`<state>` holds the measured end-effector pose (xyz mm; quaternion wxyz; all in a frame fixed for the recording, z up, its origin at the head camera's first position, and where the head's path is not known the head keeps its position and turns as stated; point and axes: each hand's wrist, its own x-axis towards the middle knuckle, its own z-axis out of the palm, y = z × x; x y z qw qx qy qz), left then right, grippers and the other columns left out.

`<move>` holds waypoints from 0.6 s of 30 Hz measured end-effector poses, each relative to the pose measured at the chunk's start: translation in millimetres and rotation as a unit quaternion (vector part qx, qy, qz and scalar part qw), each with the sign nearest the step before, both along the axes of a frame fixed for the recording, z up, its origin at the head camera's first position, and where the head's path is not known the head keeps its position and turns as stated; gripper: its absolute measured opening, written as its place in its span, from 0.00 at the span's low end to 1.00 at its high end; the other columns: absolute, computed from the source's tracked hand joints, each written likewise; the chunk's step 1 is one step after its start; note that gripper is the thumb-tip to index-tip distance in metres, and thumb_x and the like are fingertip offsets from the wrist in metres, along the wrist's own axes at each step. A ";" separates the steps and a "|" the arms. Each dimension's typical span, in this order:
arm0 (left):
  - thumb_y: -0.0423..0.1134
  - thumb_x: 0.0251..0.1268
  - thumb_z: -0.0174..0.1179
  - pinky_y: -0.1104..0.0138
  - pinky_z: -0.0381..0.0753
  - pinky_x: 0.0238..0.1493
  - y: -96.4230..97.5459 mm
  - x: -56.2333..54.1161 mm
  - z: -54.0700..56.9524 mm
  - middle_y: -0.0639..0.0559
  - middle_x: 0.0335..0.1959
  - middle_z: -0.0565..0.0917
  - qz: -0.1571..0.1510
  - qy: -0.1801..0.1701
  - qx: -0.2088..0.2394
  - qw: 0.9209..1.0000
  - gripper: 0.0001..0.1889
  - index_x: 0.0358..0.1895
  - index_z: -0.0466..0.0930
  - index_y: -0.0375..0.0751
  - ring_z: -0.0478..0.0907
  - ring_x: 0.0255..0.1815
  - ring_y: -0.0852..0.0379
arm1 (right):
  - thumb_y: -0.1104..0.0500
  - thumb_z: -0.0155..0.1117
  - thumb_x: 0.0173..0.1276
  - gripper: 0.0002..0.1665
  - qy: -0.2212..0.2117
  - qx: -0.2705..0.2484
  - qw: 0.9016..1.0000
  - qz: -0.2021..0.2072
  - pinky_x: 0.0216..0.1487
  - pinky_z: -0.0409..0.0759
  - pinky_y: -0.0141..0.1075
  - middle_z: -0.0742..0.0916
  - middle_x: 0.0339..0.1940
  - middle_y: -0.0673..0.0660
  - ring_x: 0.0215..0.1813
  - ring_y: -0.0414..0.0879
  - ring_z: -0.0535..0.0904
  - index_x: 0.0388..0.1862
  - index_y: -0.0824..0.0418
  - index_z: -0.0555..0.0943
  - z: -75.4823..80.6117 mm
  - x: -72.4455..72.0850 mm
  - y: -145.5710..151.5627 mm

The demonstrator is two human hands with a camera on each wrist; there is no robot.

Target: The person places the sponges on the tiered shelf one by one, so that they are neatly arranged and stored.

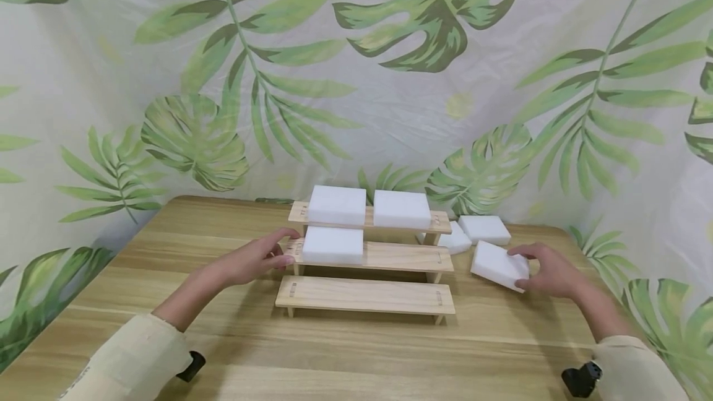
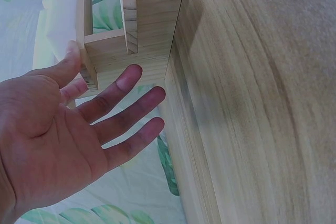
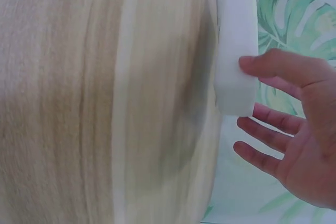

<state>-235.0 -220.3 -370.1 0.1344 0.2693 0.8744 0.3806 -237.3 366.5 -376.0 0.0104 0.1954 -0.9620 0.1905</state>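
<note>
A three-step wooden rack (image 1: 362, 294) stands on the table. Two white foam blocks, the left block (image 1: 337, 204) and the right block (image 1: 401, 208), lie on its top step. Another foam block (image 1: 333, 244) sits at the left of the middle step. My left hand (image 1: 253, 260) pinches that step's left end between thumb and index finger; its other fingers (image 2: 134, 114) extend loosely beside the rack. Right of the rack, my right hand (image 1: 548, 271) grips a tilted foam block (image 1: 498, 265) by its right side, with the thumb (image 3: 254, 65) pressed on it.
Two more foam blocks, a partly hidden block (image 1: 455, 240) and a back block (image 1: 484, 229), lie behind the gripped one. The wooden table (image 1: 356, 357) ends at a leaf-patterned cloth (image 1: 390, 122). Black wrist devices show below both sleeves.
</note>
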 end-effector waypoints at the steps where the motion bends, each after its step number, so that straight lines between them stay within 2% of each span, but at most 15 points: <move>1: 0.41 0.83 0.54 0.55 0.79 0.42 0.0 0.0 -0.3 0.45 0.38 0.84 0.000 0.000 0.001 1.000 0.27 0.74 0.60 0.33 0.81 0.43 0.44 | 0.62 0.85 0.48 0.33 0.004 -0.003 1.000 0.003 0.54 0.78 0.63 0.87 0.48 0.69 0.53 0.70 0.82 0.54 0.71 0.84 0.4 0.5 -0.6; 5: 0.41 0.83 0.54 0.53 0.79 0.42 0.3 -0.3 -0.7 0.46 0.37 0.84 -0.001 -0.001 0.003 1.000 0.26 0.74 0.60 0.33 0.82 0.43 0.44 | 0.61 0.85 0.48 0.32 0.015 -0.007 1.000 0.007 0.50 0.80 0.60 0.86 0.46 0.67 0.50 0.67 0.83 0.52 0.69 0.85 4.6 4.0 -4.1; 11: 0.41 0.83 0.54 0.50 0.79 0.44 0.6 0.4 0.5 0.45 0.38 0.84 -0.002 -0.001 0.003 1.000 0.26 0.74 0.60 0.32 0.82 0.44 0.43 | 0.63 0.83 0.50 0.30 0.007 -0.032 0.999 0.025 0.43 0.82 0.56 0.85 0.50 0.71 0.49 0.66 0.83 0.53 0.70 0.84 13.6 8.6 -5.5; 18: 0.41 0.83 0.54 0.50 0.79 0.44 0.3 0.3 0.4 0.45 0.38 0.84 -0.001 0.001 0.001 1.000 0.26 0.74 0.60 0.32 0.82 0.44 0.43 | 0.65 0.82 0.53 0.30 -0.012 -0.055 0.998 0.035 0.44 0.83 0.57 0.83 0.53 0.72 0.51 0.66 0.82 0.55 0.71 0.82 20.0 11.7 -5.6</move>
